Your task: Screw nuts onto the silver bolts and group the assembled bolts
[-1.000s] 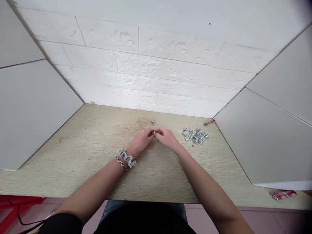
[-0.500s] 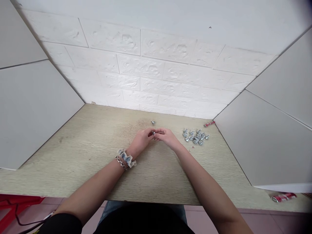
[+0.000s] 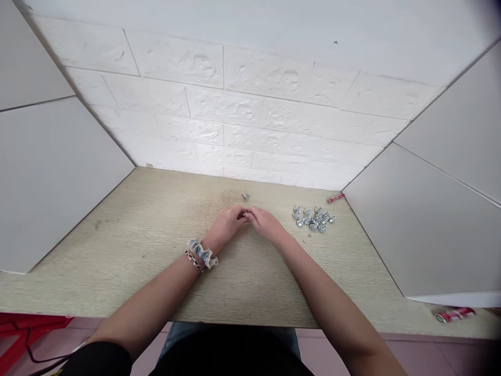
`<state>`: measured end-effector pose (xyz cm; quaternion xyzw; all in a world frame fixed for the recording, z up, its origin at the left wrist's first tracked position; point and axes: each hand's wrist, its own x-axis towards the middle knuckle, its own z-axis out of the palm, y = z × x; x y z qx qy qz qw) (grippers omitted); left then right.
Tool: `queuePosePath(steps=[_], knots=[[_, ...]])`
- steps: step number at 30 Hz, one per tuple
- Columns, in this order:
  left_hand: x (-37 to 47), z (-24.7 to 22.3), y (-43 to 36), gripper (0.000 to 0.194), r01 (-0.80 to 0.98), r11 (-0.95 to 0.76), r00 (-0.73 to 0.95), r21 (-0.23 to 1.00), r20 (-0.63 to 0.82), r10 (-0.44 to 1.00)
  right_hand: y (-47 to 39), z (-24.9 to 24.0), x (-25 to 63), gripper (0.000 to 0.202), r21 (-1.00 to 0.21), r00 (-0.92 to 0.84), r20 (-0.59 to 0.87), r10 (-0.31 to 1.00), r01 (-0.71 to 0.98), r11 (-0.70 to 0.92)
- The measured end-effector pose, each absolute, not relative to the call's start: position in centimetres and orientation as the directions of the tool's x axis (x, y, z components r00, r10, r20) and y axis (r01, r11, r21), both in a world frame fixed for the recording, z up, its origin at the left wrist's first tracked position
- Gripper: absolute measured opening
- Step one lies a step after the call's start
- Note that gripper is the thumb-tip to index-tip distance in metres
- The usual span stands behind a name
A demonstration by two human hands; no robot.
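My left hand (image 3: 227, 223) and my right hand (image 3: 265, 223) meet at the fingertips above the middle of the wooden tabletop (image 3: 156, 230). Both are closed around a small metal screw (image 3: 245, 213), mostly hidden between the fingers. Just beyond them a single silver screw (image 3: 245, 196) lies on the wood. To the right of my right hand is a loose group of several silver screws with wide heads (image 3: 314, 222).
White brick-patterned wall (image 3: 242, 109) stands behind the tabletop, with grey panels at left (image 3: 58, 177) and right (image 3: 438, 224). One red cylinder (image 3: 335, 198) lies in the back right corner, another (image 3: 454, 314) near the front right. A red object (image 3: 31, 329) is below, at left.
The fingers of my right hand have curled in more around the small metal piece. My left hand has barely moved, and the screws on the tabletop lie as before.
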<state>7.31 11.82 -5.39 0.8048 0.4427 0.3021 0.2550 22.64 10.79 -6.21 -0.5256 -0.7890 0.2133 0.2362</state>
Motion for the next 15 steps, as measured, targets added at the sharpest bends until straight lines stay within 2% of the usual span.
queuePosePath(steps=[3, 13, 15], knots=[[7.28, -5.32, 11.81, 0.021, 0.547, -0.486, 0.429, 0.682, 0.270, 0.862, 10.83, -6.26, 22.69, 0.027, -0.542, -0.359, 0.154, 0.920, 0.748, 0.383], [7.13, -5.66, 12.46, 0.025, 0.536, -0.482, 0.457, 0.693, 0.242, 0.856, 10.72, -6.03, 22.72, 0.023, -0.620, -0.355, 0.181, 0.917, 0.683, 0.386], [7.23, -5.56, 12.50, 0.025, 0.515, -0.458, 0.459, 0.725, 0.218, 0.861, 10.76, -6.14, 22.71, 0.022, -0.616, -0.337, 0.185, 0.923, 0.693, 0.376]])
